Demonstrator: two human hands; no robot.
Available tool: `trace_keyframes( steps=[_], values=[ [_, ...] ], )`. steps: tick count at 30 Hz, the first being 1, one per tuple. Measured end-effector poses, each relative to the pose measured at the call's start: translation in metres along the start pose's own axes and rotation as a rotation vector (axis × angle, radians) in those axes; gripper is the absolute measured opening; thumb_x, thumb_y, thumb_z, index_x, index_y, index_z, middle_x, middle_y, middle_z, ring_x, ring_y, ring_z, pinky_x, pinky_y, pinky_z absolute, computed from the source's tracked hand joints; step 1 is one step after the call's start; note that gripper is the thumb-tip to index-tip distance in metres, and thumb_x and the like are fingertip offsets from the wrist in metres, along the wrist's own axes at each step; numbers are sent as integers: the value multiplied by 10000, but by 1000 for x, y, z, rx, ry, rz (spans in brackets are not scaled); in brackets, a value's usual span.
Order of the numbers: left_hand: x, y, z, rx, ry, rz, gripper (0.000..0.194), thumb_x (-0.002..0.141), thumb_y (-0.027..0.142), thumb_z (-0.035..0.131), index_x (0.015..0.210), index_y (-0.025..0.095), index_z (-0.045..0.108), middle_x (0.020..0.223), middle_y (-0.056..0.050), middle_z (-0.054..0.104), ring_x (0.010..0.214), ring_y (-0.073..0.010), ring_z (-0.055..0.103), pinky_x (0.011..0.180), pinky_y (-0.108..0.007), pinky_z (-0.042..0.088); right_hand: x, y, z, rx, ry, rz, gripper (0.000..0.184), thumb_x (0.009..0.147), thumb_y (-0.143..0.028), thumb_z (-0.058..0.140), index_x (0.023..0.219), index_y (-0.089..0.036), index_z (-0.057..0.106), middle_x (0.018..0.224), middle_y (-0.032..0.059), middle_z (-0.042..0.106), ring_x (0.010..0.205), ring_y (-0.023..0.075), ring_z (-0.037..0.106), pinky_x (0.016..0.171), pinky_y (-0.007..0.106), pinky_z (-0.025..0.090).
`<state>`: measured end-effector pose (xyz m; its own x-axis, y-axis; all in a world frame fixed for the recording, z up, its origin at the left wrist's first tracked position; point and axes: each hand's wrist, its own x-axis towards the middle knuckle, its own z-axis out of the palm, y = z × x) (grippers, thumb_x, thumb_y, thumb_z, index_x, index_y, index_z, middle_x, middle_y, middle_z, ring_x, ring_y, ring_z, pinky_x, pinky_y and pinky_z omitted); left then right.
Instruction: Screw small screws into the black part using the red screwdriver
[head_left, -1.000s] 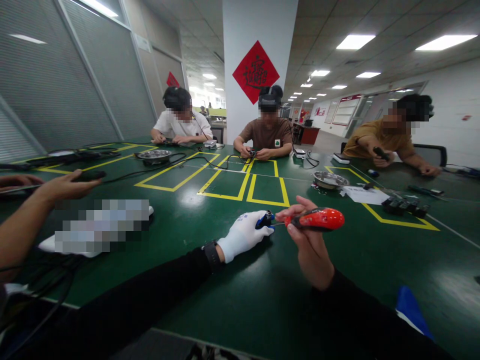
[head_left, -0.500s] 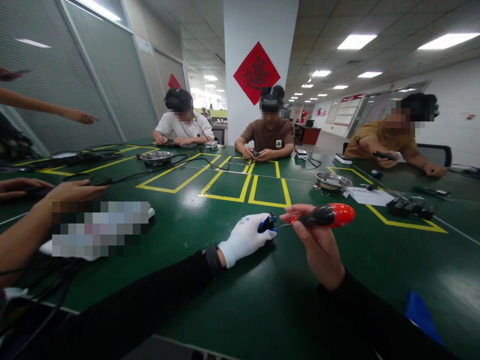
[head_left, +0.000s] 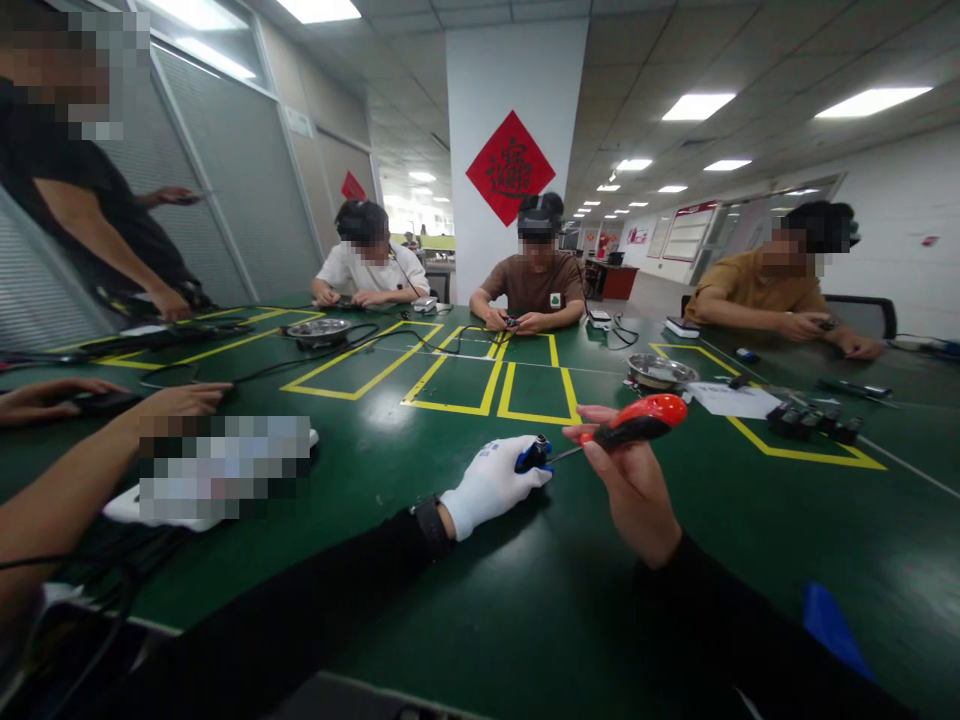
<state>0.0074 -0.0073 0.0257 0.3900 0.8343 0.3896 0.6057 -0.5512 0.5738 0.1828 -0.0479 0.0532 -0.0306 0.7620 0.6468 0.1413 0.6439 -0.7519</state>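
Observation:
My left hand [head_left: 495, 482], in a white glove with blue fingertips, is closed around a small black part [head_left: 534, 455] with a round metal-looking end on top. Most of that part is hidden by the glove, so its kind does not show. A screwdriver [head_left: 637, 422] with a red and black handle is held in the fingers of my bare right hand [head_left: 634, 490]. Its thin shaft points left and down to the black part. Whether the tip sits in a screw is too small to tell. Both hands are just above the green table [head_left: 480, 610].
Metal bowls [head_left: 661, 370] stand on the table, with a white paper [head_left: 735, 400] and black parts [head_left: 814, 420] at the right. A blue object [head_left: 834, 630] lies near my right forearm. Another person's hands [head_left: 180, 405] and cables are at the left; several people are around the table.
The screwdriver handle has tilted and shifted slightly left with my right hand. My left hand stays nearly still. The view has tipped upward a little, and more of a standing person shows at the left.

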Motion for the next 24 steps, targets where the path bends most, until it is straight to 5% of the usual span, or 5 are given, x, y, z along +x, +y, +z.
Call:
trace_keyframes(
  steps=[3,8,16,21,24],
  values=[
    [0,0,1,-6,0,-2,237,791,366,588,964,216,649,917,-18,690,827,-199,618,777,-284,461,1,0,0,43,-26,22,117,841,-249,590,954,-219,599,1205,77,576,1069,236,586,944,445,444],
    [-1,1,2,-7,5,-34,277,777,374,600,1000,215,643,959,-26,691,873,-209,623,809,-288,461,0,4,2,218,-26,44,113,864,-230,554,952,-259,490,794,-32,594,694,157,623,797,407,510],
    [0,2,0,-18,-8,-6,246,787,355,588,974,207,653,899,-17,686,792,-190,612,773,-283,464,1,3,-1,40,-6,-14,159,858,-234,561,1017,-232,558,1168,67,584,1177,236,510,1019,475,361],
    [-1,2,0,-13,-4,-13,235,786,357,589,956,208,651,902,-19,682,814,-194,608,775,-282,462,1,3,2,222,-11,58,143,844,-204,585,940,-250,488,825,-20,611,729,162,631,771,383,503],
    [-1,1,0,-11,-6,6,219,785,357,590,935,209,648,890,-13,678,805,-190,605,758,-276,461,-1,5,2,267,-8,63,199,860,-212,544,1031,-276,462,825,-32,586,715,154,619,785,391,502]
  ],
)
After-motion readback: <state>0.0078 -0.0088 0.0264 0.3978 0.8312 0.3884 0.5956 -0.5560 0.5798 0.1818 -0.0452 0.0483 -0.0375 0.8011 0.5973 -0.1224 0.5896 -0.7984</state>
